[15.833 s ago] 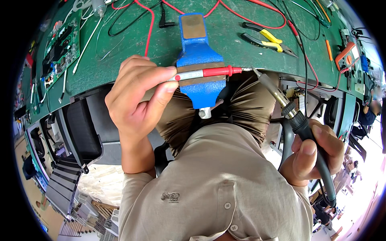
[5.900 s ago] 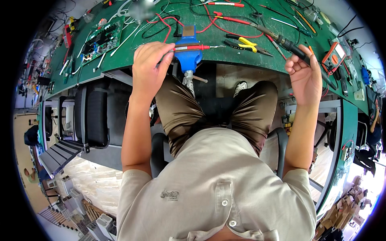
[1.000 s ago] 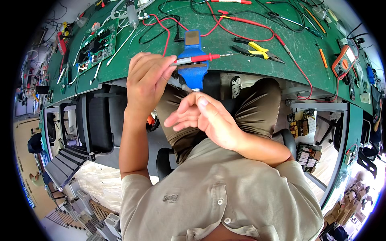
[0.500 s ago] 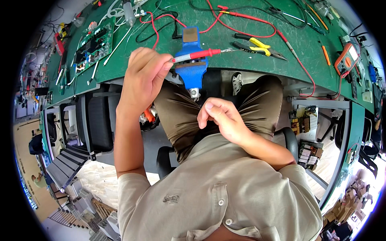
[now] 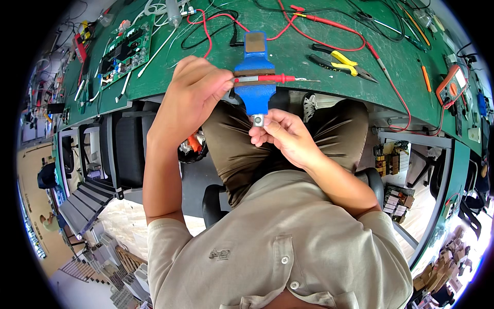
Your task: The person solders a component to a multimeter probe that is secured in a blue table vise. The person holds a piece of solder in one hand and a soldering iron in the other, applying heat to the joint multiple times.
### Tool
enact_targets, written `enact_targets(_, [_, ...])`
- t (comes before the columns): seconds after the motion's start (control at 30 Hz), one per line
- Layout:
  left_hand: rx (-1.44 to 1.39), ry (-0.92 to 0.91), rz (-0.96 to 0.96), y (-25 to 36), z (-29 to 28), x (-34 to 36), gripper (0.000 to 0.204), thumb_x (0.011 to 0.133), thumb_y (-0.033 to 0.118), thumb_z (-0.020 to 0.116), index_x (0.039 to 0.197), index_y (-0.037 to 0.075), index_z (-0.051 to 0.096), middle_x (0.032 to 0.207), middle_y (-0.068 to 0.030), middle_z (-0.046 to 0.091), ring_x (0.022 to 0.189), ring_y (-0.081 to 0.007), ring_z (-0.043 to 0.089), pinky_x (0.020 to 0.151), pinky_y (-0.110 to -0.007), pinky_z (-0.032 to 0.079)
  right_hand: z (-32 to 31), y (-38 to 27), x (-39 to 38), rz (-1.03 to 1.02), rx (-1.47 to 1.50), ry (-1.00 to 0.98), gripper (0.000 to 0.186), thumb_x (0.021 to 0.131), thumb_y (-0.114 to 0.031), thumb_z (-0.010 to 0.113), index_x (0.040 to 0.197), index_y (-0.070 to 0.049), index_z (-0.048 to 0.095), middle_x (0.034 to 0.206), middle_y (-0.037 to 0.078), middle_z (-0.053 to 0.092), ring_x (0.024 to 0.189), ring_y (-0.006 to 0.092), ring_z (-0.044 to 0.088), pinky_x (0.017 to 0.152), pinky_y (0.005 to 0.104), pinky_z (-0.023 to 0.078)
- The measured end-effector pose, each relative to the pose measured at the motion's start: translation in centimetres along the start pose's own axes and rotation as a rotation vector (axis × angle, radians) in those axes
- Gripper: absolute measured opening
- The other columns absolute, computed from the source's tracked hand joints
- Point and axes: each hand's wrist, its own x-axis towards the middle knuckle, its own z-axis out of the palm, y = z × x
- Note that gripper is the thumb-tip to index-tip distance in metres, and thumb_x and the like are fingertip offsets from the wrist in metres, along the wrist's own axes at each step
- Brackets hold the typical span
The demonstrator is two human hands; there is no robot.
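Note:
My left hand [image 5: 200, 87] is closed in a pinch on the near end of a red and grey test probe [image 5: 270, 79]. The probe lies level across the jaws of a small blue bench vise [image 5: 256, 100], its thin metal tip pointing right. Whether the jaws press on it cannot be told. Below the vise, the curled fingers of my right hand [image 5: 283, 135] are at the square metal screw end [image 5: 258, 120], thumb against its right side. Yellow and black pliers [image 5: 343, 63] lie open on the green bench, right of the vise.
A circuit board [image 5: 126, 51] lies at the bench's left, near a white cable [image 5: 157, 52]. Red and black leads [image 5: 329, 21] cross the back. At the right are an orange multimeter [image 5: 452, 85] and an orange-handled screwdriver [image 5: 426, 78]. The bench edge [image 5: 329, 91] runs before my legs.
My right hand has moved up to the vise's screw end. My left hand has brought the probe lower against the vise, over its jaws. The view has shifted slightly.

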Motion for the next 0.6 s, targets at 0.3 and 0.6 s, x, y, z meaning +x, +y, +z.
enact_targets(0.3, [0.019,0.031,0.004,0.2,0.1,0.0,0.012,0.088,0.009,0.067,0.096,0.000,0.064,0.084,-0.0110,0.059,0.084,-0.0321,0.056,0.084,-0.041,0.046,0.5,1.5,-0.9,-0.226,-0.220,0.090,0.031,0.098,-0.015,0.062,0.121,0.006,0.060,0.097,0.011,0.069,0.086,0.0120,0.065,0.077,0.0274,0.053])
enact_targets(0.6, [0.008,0.018,0.022,0.1,0.0,0.3,0.010,0.087,0.010,0.068,0.091,0.001,0.064,0.078,-0.0077,0.061,0.075,-0.0270,0.056,0.081,-0.039,0.044,1.6,0.6,-0.2,-0.534,-1.053,0.129,0.026,0.098,-0.020,0.057,0.107,0.003,0.065,0.068,0.016,0.059,0.058,0.0305,0.059,0.056,0.0382,0.048])
